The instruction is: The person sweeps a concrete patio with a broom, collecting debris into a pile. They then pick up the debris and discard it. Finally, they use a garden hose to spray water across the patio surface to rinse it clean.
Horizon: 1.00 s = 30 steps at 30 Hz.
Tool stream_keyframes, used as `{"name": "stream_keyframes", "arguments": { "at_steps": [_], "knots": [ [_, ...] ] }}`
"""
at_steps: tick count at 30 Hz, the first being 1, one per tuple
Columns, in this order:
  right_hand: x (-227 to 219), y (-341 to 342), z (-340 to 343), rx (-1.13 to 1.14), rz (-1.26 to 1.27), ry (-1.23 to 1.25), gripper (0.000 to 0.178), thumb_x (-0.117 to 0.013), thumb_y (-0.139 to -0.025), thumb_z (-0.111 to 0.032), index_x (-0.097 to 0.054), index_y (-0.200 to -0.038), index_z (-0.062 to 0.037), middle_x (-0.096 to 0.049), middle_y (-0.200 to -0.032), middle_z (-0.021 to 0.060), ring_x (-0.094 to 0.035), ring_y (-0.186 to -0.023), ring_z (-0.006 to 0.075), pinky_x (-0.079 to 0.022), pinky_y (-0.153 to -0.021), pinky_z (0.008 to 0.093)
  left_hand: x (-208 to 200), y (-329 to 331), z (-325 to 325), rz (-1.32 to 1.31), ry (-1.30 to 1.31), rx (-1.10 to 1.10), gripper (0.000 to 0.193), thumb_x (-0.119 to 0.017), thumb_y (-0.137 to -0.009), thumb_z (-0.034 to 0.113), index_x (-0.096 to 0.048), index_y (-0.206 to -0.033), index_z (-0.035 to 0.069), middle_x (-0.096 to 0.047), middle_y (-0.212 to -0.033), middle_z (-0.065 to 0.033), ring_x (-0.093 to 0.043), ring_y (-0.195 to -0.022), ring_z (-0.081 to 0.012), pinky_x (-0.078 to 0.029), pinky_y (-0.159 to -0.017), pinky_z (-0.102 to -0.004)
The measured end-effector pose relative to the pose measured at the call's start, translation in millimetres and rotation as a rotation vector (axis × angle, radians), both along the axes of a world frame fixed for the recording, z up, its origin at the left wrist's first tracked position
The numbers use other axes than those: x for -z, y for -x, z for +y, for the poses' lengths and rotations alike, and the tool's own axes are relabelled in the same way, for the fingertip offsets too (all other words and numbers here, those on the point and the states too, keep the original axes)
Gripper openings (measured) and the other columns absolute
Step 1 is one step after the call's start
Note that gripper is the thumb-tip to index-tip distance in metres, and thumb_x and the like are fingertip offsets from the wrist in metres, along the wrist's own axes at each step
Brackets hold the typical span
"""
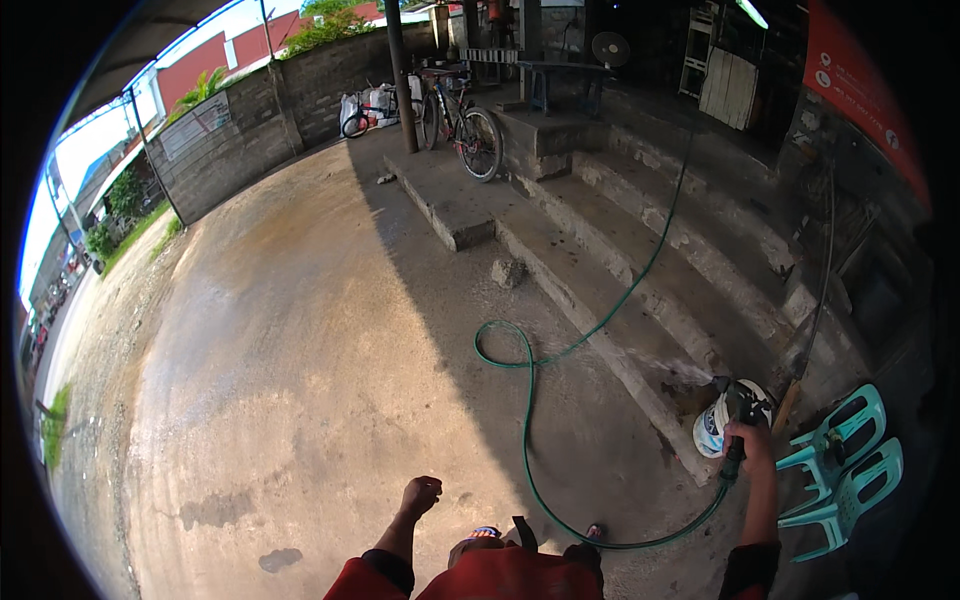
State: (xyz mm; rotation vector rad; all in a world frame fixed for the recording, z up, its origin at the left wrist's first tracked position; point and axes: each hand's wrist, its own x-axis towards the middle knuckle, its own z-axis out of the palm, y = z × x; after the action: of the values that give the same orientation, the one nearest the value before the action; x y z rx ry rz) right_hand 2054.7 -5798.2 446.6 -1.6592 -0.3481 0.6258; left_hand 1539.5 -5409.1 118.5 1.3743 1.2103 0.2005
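My right hand grips a dark hose spray nozzle at the lower right, its tip pointing away from me. Water sprays from the tip toward the left, over the lower concrete steps. A green hose runs from the nozzle in a wide curve across the ground, makes a loop, then climbs the steps. Just beyond my right hand stands a white bucket, partly hidden by the nozzle. My left hand hangs over the concrete with its fingers curled and nothing visible in them.
Two teal plastic chairs stand at the right, near my right forearm. Concrete steps rise on the right; a stone lies before them. Farther back are a bicycle, a post and a block wall.
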Motion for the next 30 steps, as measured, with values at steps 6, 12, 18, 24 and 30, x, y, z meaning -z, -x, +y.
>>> {"name": "stream_keyframes", "arguments": {
  "at_steps": [6, 12, 18, 24, 30],
  "knots": [
    [18, -135, -39, -0.361, 0.117, -0.017, 0.011, -0.066, -0.077, -0.010, -0.060, -0.071, -0.0030, -0.058, -0.058, 0.0074, -0.058, -0.051, 0.0200, -0.048, -0.051, 0.0351, -8, 36, -186, 0.368, 0.134, -0.558, 0.020, -0.056, -0.085, 0.013, -0.070, -0.077, 0.002, -0.065, -0.064, -0.0083, -0.061, -0.050, -0.0176, -0.046, -0.043, -0.0307],
    [52, -215, -85, -0.350, 0.211, -0.003, 0.010, -0.064, -0.078, -0.007, -0.059, -0.070, -0.0032, -0.057, -0.058, 0.0076, -0.056, -0.048, 0.0191, -0.048, -0.051, 0.0335, -20, 10, -382, 0.360, 0.379, -0.460, 0.026, -0.061, -0.091, 0.019, -0.070, -0.108, 0.001, -0.071, -0.090, -0.0119, -0.069, -0.072, -0.0255, -0.056, -0.062, -0.0383],
    [118, -209, -141, -0.204, -0.132, -0.121, 0.020, -0.061, -0.083, -0.009, -0.055, -0.064, -0.0058, -0.056, -0.058, 0.0023, -0.053, -0.049, 0.0150, -0.043, -0.052, 0.0353, -34, -25, -471, 0.186, 0.309, -0.631, 0.026, -0.060, -0.090, 0.015, -0.069, -0.109, 0.000, -0.071, -0.089, -0.0116, -0.069, -0.071, -0.0229, -0.054, -0.059, -0.0351],
    [197, -116, -222, -0.219, -0.225, 0.181, 0.019, -0.069, -0.084, -0.013, -0.060, -0.073, 0.0001, -0.063, -0.065, 0.0049, -0.059, -0.058, 0.0165, -0.046, -0.057, 0.0373, -38, -47, -542, 0.030, 0.110, -0.804, 0.030, -0.058, -0.090, 0.013, -0.066, -0.115, -0.001, -0.071, -0.088, -0.0118, -0.067, -0.068, -0.0204, -0.054, -0.059, -0.0318],
    [231, -8, -325, -0.416, -0.570, 0.327, 0.028, -0.071, -0.085, -0.023, -0.058, -0.094, 0.0002, -0.063, -0.079, 0.0201, -0.065, -0.076, 0.0392, -0.049, -0.068, 0.0454, -6, -57, -693, -0.044, 0.171, -0.855, 0.027, -0.063, -0.086, 0.009, -0.068, -0.110, -0.003, -0.070, -0.083, -0.0100, -0.066, -0.065, -0.0162, -0.050, -0.052, -0.0274]
  ]
}}
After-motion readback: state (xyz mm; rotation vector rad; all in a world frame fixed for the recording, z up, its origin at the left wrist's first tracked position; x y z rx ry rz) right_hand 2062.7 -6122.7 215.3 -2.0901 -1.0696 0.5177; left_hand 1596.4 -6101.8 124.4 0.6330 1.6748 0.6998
